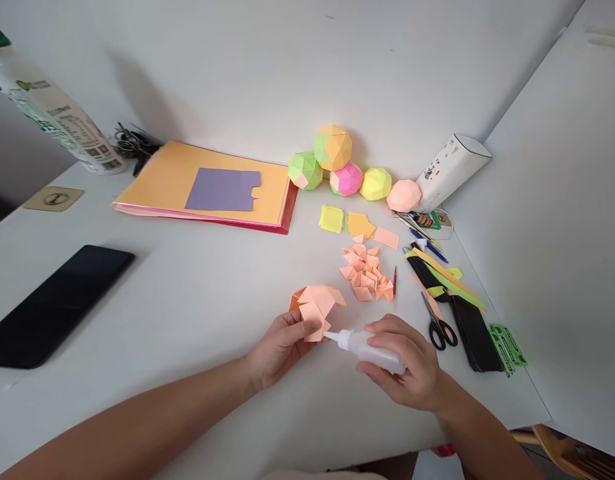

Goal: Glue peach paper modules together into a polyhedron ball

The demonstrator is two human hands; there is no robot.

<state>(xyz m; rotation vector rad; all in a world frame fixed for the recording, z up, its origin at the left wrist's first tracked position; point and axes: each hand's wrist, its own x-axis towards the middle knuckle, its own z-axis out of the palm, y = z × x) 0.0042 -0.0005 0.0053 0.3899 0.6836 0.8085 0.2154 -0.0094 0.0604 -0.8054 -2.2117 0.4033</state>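
My left hand (287,343) pinches a partly built folded-paper ball (317,305) in peach colour, its thumb pressed on a lower flap. In my right hand (407,360) lies a white squeeze glue bottle (360,345), tilted so that its thin nozzle meets or nearly meets the paper's lower edge by my left thumb. Whether glue is coming out cannot be made out. Beyond the hands sits a heap of small folded peach paper pieces (364,267). A thin red pen-like tool (395,282) lies just right of that heap.
Finished paper balls (333,148) rest against the wall, beside a leaning white box (454,170). Sticky-note stacks (331,219) lie in front of them. Scissors (441,330) and a black case (474,333) are at right. Orange paper sheets (162,180) and a dark tablet (62,300) occupy the left.
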